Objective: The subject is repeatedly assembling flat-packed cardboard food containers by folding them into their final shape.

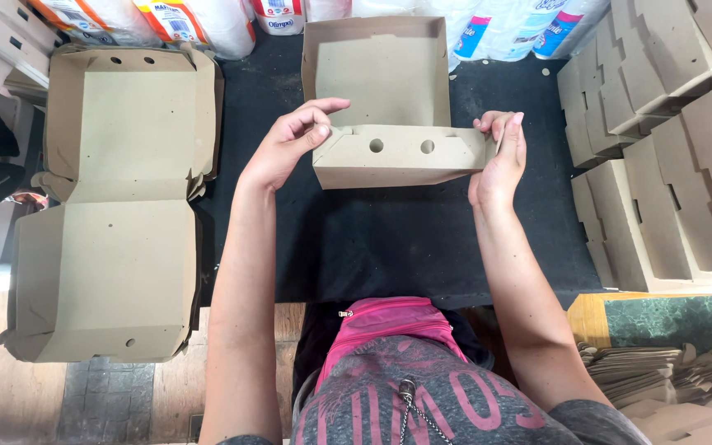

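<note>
Nearest, torso: a grey top with pink lettering and a pink waist bag (385, 323) sit at the bottom of the view, against the near edge of the black table (389, 247).
Near right: a heap of flat brown cardboard blanks (669, 383) lies low beside the table, next to a green surface with a wooden border.
Near left: a stack of opened clamshell boxes (113, 206) lies flat, lids spread, overhanging the table's left edge above a wooden floor.
Forearms: both reach forward over the bare black mat, nothing lying between them.
Left hand (290, 148): thumb and fingers pinch the upper left corner of the cardboard box (397, 107), the grip narrow and closed on the folded flap.
Right hand (500, 161): the palm presses the box's right end, fingers curled over the corner, holding it.
Cardboard box: at the table's middle, held between both hands; its front wall, with two round holes, stands folded up, and the open tray and back panel stretch away behind it.
In the way: the raised front wall hides the tray's near floor; the fingers cover both front corners.
Right side: stacks of folded cardboard cartons (669, 148) are well apart from the right hand.
Far edge: plastic-wrapped paper rolls (504, 29) line the back, just behind the box.
Far left: more flat cardboard (2, 41) lies in the corner.
</note>
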